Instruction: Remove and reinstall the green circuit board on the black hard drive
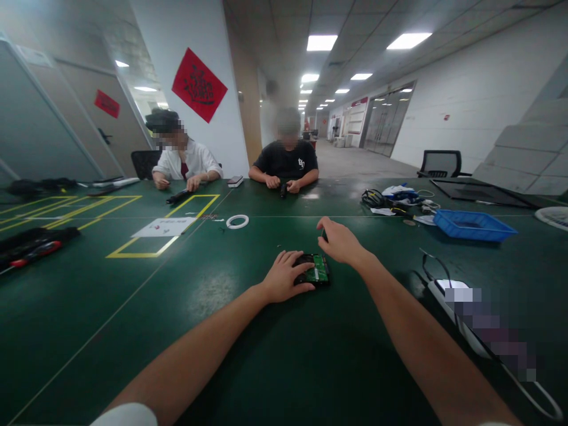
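Observation:
A hard drive (320, 269) lies on the green table in front of me, its green circuit board facing up. My left hand (286, 277) grips it from the left, with the thumb along the near edge and the fingers reaching over the top. Just beyond its right side, my right hand (339, 239) is raised with the fingers curled. A small dark piece (325, 235) shows between those fingers; most of it is hidden, so its kind is unclear.
A blue tray (474, 226) and a heap of cables (386, 200) lie at the right. Nearer is a white device (461, 319), partly blurred. A white ring (237, 222) and a paper sheet (164, 227) lie left. Two people sit across the table, handling dark objects.

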`<state>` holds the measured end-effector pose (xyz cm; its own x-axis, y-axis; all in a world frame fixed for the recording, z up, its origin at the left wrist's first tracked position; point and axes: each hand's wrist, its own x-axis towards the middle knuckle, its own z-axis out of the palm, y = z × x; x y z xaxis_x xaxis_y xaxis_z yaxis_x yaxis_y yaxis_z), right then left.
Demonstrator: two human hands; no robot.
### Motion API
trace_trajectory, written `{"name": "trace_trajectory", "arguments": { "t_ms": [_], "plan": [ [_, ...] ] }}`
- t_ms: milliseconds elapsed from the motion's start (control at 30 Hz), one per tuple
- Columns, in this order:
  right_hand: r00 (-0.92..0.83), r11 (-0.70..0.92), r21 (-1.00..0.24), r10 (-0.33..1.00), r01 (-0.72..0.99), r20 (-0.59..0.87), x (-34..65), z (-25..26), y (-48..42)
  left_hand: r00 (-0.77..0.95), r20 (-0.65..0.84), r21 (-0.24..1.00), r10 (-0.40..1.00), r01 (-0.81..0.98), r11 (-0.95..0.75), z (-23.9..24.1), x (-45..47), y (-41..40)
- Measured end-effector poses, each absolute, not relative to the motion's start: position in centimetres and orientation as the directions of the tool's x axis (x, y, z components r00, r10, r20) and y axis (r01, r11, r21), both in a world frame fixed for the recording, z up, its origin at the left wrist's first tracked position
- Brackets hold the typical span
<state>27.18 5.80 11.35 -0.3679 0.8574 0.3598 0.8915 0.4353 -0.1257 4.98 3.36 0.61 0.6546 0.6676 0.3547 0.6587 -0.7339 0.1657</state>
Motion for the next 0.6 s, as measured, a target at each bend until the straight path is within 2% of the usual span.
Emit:
{"name": "trace_trajectory", "arguments": {
  "t_ms": [400, 600],
  "plan": [
    [-0.305, 0.374, -0.144, 0.884, 0.916, 0.354, 27.0, 11.3, 5.8, 0.659, 0.353, 0.169, 0.664, 0.653, -0.738, 0.6, 4.9, 3.4],
    [-0.300, 0.386, -0.147, 0.863, 0.911, 0.406, 27.4, 12.3, 5.6, 0.658, 0.355, 0.165, 0.665, 0.656, -0.737, 0.6, 4.9, 3.3]
  ]
}}
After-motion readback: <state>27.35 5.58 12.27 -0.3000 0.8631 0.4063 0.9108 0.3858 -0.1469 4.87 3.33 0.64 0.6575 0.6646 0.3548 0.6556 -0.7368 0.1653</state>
